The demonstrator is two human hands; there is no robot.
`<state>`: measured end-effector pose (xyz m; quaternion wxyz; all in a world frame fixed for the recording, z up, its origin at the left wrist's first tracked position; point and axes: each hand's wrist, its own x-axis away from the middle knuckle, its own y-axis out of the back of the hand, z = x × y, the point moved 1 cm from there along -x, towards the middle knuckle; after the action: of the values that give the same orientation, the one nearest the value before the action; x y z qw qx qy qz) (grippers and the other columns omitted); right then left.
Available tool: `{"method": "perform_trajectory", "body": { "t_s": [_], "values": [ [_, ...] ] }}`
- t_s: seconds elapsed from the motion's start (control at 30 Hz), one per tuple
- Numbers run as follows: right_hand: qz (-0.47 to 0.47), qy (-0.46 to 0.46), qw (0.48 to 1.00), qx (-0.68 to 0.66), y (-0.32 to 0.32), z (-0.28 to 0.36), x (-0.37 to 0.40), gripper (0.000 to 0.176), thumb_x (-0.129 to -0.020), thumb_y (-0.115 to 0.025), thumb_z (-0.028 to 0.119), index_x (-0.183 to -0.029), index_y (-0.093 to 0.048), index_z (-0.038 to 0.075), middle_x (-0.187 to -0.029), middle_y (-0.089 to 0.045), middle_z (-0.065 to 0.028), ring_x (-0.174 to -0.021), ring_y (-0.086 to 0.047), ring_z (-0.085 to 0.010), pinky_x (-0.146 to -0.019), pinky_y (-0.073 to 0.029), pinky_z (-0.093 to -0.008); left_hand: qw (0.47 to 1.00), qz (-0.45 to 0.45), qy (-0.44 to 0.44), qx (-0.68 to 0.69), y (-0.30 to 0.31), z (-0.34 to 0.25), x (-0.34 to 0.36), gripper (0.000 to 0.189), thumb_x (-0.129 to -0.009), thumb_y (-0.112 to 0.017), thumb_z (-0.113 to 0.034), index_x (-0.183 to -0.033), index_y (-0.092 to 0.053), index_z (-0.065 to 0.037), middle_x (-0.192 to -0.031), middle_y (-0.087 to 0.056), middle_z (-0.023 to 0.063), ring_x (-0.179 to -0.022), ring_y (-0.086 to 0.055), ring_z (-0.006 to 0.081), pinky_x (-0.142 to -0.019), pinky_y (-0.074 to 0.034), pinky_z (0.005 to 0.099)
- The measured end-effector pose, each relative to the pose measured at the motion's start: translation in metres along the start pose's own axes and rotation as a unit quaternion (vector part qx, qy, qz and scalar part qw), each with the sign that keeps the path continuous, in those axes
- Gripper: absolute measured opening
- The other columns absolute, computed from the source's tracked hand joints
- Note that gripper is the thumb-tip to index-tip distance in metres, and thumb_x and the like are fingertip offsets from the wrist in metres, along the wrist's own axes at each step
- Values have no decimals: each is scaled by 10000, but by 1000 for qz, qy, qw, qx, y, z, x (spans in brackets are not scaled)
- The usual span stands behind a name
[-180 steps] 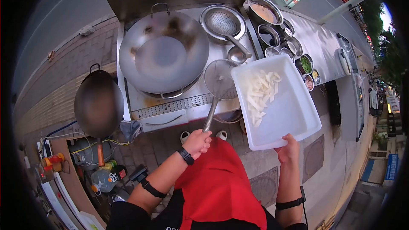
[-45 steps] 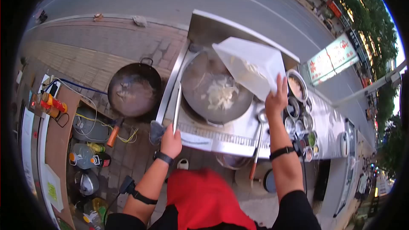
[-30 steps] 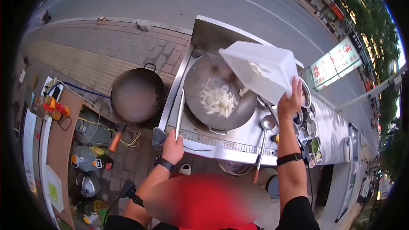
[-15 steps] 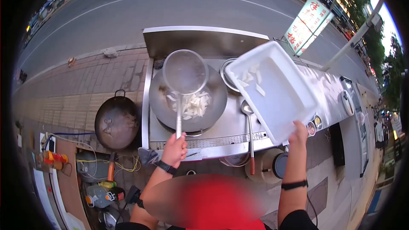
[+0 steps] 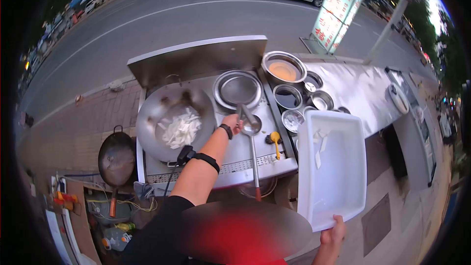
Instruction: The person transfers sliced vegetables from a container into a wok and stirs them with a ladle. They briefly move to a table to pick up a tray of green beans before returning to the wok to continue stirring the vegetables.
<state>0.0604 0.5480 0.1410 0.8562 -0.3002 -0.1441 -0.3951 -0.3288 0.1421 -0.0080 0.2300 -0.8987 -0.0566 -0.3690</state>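
My left hand [image 5: 234,123] is closed at the handle of a mesh strainer [image 5: 239,92], whose round head lies over a steel bowl [image 5: 220,99] on the stove. My right hand [image 5: 333,232] grips the near rim of a white plastic tub [image 5: 354,167], held tilted at the stove's right side. A few white strips [image 5: 321,143] cling inside the tub. Left of my left hand, a large wok [image 5: 147,118] holds a heap of white strips [image 5: 182,128]. Just right of that hand lies a ladle [image 5: 254,152] with a red handle end.
Bowls of sauce [image 5: 288,96] and seasoning [image 5: 293,119] stand right of the stove. A yellow spoon [image 5: 275,143] lies near its front corner. A second wok [image 5: 117,159] is at the left. A metal splash guard [image 5: 201,59] backs the stove; a steel counter [image 5: 353,86] extends right.
The strainer has gone from above the wok to the steel bowl at its right. The tub has swung right and toward me, away from the wok. My view has shifted right.
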Motion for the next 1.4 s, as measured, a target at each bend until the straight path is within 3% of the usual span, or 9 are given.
{"method": "perform_trajectory", "body": {
  "t_s": [0.13,0.23,0.33,0.57,0.67,0.8,0.93,1.17,1.4],
  "values": [
    [11,26,1000,11,3,-5,-16,507,-827,-533,-14,-1319,-438,-86,-1273,-550,-187,-1158,-566,-321,-990,-470,-438,992,-89,2,-92,-26,-4,26,490,-938,-495,-562,-1109,-566,-109,-876,-640,114,-736,-643,265,-619,-517,425],
    [49,14,999,12,-38,-11,-18,523,-863,-521,5,-1370,-404,-47,-1316,-529,-161,-1204,-535,-307,-1013,-452,-445,882,-183,-254,-351,21,36,4,632,-969,-454,-568,-1315,-497,-41,-1125,-643,135,-1092,-580,329,-974,-427,442],
    [106,25,994,-7,-77,-43,-22,519,-890,-515,-15,-1392,-384,-20,-1322,-524,-154,-1205,-533,-286,-1020,-443,-419,939,34,-227,-257,-47,98,179,597,-1030,-436,-421,-1485,-361,-42,-1395,-479,105,-1275,-459,243,-1049,-380,399],
    [322,144,922,162,-169,-65,7,657,-910,-516,-26,-1499,-228,-4,-1504,-358,-158,-1323,-439,-264,-1099,-348,-394,958,123,-211,150,-20,97,259,540,-858,-543,-58,-1379,-408,-3,-1233,-542,99,-1111,-566,233,-985,-450,370],
    [235,409,845,252,-220,-36,17,644,-882,-480,-69,-1484,-250,-49,-1530,-333,-175,-1380,-373,-258,-1123,-291,-384,935,34,-321,146,29,56,292,440,-824,-509,-34,-1262,-504,15,-1113,-603,107,-1029,-607,234,-918,-501,381],
    [570,400,622,358,-375,-66,97,476,-884,-580,50,-1347,-505,-32,-1314,-576,-198,-1225,-556,-307,-1025,-417,-414,925,27,-365,106,103,17,324,459,-803,-477,-14,-1259,-505,16,-1094,-599,102,-1012,-609,222,-895,-504,359],
    [509,504,587,378,-528,-209,123,423,-858,-640,123,-1245,-559,-27,-1290,-556,-256,-1192,-523,-422,-1025,-427,-428,925,59,-364,95,168,-2,339,473,-799,-480,-12,-1271,-498,16,-1114,-596,98,-1027,-602,213,-895,-493,340],
    [580,528,519,340,-581,-322,225,376,-853,-639,108,-1210,-584,8,-1261,-560,-201,-1173,-503,-395,-1008,-421,-459,917,74,-391,39,255,-49,348,720,-737,-498,-1,-1446,-372,-16,-1187,-529,48,-1054,-509,145,-968,-398,273],
    [646,574,320,389,-593,-338,249,328,-826,-618,147,-1127,-602,18,-1184,-580,-177,-1108,-525,-380,-953,-430,-459,913,54,-403,0,300,-78,336,795,-731,-511,-18,-1502,-319,-33,-1272,-523,56,-1145,-503,149,-1011,-383,282]
  ]
}}
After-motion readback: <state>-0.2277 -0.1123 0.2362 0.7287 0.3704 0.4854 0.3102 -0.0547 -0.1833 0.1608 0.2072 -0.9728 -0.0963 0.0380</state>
